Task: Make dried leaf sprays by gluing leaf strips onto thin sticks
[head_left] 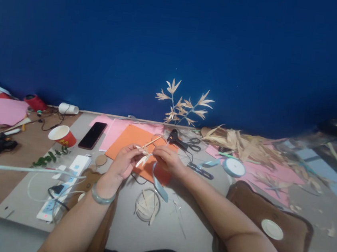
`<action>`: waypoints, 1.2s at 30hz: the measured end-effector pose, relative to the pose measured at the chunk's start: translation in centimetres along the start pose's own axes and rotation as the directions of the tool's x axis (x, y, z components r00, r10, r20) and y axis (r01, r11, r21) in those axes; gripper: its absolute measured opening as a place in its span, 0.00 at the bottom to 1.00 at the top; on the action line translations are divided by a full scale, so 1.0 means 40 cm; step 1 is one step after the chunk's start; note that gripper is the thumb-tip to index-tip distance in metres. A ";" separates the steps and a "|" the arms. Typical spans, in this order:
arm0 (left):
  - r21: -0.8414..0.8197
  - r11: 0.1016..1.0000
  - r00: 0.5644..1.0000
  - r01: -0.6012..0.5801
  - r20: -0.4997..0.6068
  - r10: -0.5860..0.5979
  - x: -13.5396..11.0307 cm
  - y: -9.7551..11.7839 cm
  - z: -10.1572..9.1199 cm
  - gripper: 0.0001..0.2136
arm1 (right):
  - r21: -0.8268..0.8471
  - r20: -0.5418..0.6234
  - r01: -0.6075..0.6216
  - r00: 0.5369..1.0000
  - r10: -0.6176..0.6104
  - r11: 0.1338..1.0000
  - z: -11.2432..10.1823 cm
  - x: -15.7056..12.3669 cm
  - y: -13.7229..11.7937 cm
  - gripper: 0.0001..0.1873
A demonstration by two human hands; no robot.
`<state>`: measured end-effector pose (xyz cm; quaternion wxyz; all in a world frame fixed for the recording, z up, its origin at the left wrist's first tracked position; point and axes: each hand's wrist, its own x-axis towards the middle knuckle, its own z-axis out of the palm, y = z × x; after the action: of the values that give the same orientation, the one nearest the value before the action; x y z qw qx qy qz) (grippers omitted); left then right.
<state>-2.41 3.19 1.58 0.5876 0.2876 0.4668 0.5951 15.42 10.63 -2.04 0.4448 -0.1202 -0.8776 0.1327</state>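
Observation:
Above an orange sheet [122, 137], my two hands meet at a small spray of pale dried leaves [143, 160]. My left hand [126, 161], with a bangle at the wrist, is closed in a pinch on the spray. My right hand [168, 160] is closed, its fingertips at the stem end with a light blue tape [157, 183] hanging below them. Exactly how the tape meets the stem is hidden by the fingers. A thin tan stick-like piece [151, 141] pokes up between the hands. Nearer me stands a small round dish [147, 205] holding cut pale leaf pieces.
Finished-looking dried-leaf branches [185, 105] rise at the back. A glue gun [179, 140], scissors [195, 145], a tape roll [234, 167] and husks [235, 143] lie rightward. Leftward are a phone [93, 135], a paper cup [62, 135] and a power strip [64, 189]. Brown cushions flank my arms.

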 end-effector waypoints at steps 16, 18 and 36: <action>0.160 0.981 0.994 -0.106 0.039 0.101 0.001 -0.006 0.007 0.07 | -0.151 -0.074 -0.093 0.994 0.083 0.984 0.004 -0.014 0.026 0.07; 0.159 0.981 0.993 -0.111 0.056 0.103 -0.001 -0.005 0.011 0.07 | -0.139 -0.088 -0.118 0.990 0.106 0.983 0.008 -0.015 0.027 0.06; 0.306 0.942 0.990 -0.134 0.085 0.114 0.011 -0.036 0.011 0.11 | 0.597 0.002 -0.625 0.628 0.778 0.502 -0.005 0.054 -0.005 0.13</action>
<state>-1.48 3.53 0.38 0.5114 0.4248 0.5161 0.5401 14.30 11.16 -0.25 0.4788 -0.3540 -0.6045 0.5292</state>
